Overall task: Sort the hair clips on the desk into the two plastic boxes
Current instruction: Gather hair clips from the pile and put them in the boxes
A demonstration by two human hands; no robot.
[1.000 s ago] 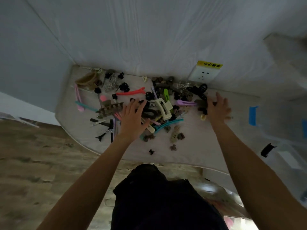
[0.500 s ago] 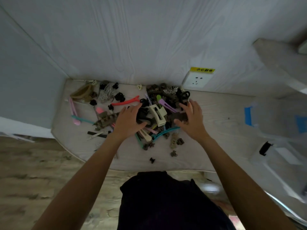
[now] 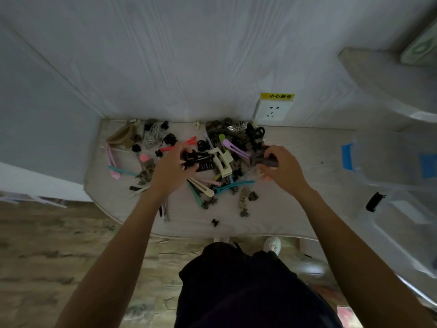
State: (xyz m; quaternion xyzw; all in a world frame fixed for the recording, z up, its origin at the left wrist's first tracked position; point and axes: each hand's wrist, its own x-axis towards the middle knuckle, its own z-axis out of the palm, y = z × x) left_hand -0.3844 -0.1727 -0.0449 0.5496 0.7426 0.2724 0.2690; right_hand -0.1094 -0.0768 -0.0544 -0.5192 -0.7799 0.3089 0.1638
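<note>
- Head view: a pale, wood-grained desk [image 3: 295,209] with a rounded near-left corner stood against a white, grained wall [image 3: 189,55].
- A loose heap of hair clips [image 3: 212,162] lay across the desk's middle and back edge, a mix of plastic claw clips, long flat duckbill clips and small dark mini claws.
- The left hand [image 3: 169,170] reached into the heap's centre, its fingers curled round a black toothed claw clip [image 3: 201,162].
- The right hand [image 3: 282,169] sat at the heap's right side, its fingers and thumb clenched on a dark grey clip [image 3: 266,160]; the clip's shape was blurred.
- Between the hands lay a cream rectangular claw clip [image 3: 223,160], with a smooth lilac duckbill clip [image 3: 233,147] just behind it.
- A coral duckbill clip [image 3: 186,143] lay behind the left hand, and a teal one [image 3: 233,185] lay on the near side of the heap.
- A tan ribbed claw clip [image 3: 121,136] sat by the back-left corner, with a pink duckbill clip [image 3: 110,157] near the left edge.
- A small black mini claw [image 3: 214,222] lay alone near the front edge.
- Two clear plastic boxes [image 3: 402,176] stood at the desk's right end, with blue tape on the nearer wall; their outlines were hazy, and a black clip [image 3: 374,201] showed in one of them.
- A white socket [image 3: 273,111] with a yellow label sat on the wall above the back edge.
</note>
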